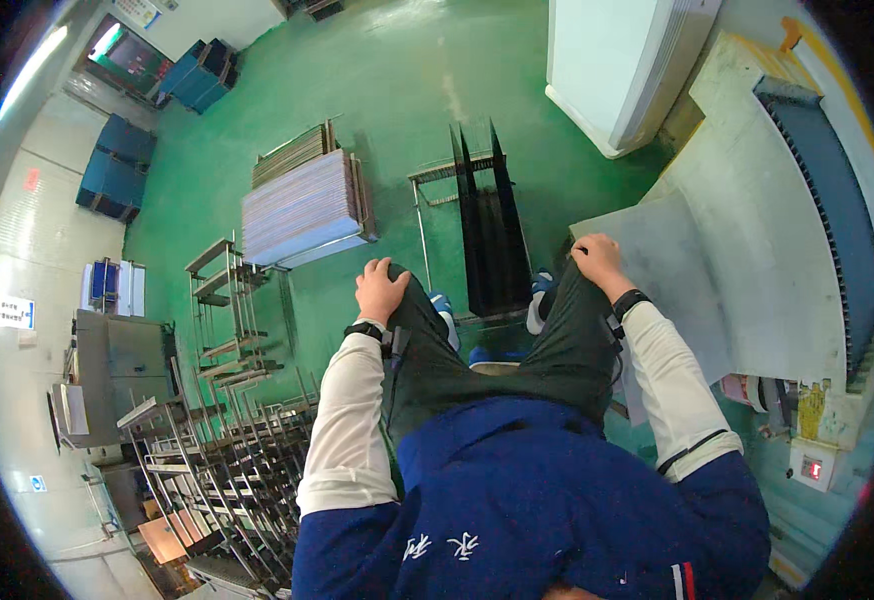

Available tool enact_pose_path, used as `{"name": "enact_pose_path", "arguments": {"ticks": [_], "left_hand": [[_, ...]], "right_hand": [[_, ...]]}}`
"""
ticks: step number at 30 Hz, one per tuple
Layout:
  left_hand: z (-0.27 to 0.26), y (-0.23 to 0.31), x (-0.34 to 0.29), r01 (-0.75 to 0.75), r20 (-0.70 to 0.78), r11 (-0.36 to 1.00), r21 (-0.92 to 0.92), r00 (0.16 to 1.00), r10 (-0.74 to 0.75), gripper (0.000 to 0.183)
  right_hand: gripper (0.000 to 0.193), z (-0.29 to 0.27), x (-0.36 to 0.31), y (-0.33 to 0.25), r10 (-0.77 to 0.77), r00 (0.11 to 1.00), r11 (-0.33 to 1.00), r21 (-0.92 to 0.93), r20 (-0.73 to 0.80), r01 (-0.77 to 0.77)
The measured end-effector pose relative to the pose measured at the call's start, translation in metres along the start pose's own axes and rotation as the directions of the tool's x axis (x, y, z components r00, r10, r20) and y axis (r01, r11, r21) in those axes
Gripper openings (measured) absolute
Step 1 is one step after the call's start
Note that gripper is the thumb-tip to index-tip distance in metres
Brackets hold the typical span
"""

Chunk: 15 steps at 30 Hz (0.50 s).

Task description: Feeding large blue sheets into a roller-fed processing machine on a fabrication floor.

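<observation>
The hands rest apart, one on each knee of the dark trousers (567, 335). The left hand (381, 293) lies with fingers spread, its palm hidden; the right hand (602, 262) curls over the knee, fingertips out of sight, so whether it is closed on anything cannot be told. Ahead, between the hands, black panels (489, 235) stand in a rack (447, 172), most of its frame hidden behind them. A blue thing (497, 356) nearer the body is largely covered. Beyond the left hand are stacked boards (302, 205), too tight to count. Beside the right hand, the machine (772, 200) fades into the dark rim.
</observation>
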<state>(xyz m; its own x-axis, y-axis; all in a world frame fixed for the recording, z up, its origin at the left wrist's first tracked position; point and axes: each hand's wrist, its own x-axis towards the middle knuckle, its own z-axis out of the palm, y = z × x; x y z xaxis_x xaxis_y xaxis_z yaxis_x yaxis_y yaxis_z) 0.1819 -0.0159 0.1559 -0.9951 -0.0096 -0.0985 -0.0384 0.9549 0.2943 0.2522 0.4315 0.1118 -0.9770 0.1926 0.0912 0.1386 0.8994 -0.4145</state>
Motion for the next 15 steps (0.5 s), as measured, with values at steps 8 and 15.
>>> {"name": "enact_pose_path", "arguments": {"ticks": [8, 15], "left_hand": [[-0.008, 0.003, 0.019, -0.043, 0.108, 0.997, 0.069, 0.994, 0.035, 0.062], [-0.006, -0.001, 0.016, 0.026, 0.082, 0.993, 0.116, 0.996, -0.036, 0.063]], "right_hand": [[0.017, -0.012, 0.004, -0.007, 0.046, 0.999, 0.999, 0.014, 0.017, -0.046], [0.018, -0.017, 0.004, -0.014, 0.051, 0.998, 0.999, 0.002, 0.045, -0.051]]}}
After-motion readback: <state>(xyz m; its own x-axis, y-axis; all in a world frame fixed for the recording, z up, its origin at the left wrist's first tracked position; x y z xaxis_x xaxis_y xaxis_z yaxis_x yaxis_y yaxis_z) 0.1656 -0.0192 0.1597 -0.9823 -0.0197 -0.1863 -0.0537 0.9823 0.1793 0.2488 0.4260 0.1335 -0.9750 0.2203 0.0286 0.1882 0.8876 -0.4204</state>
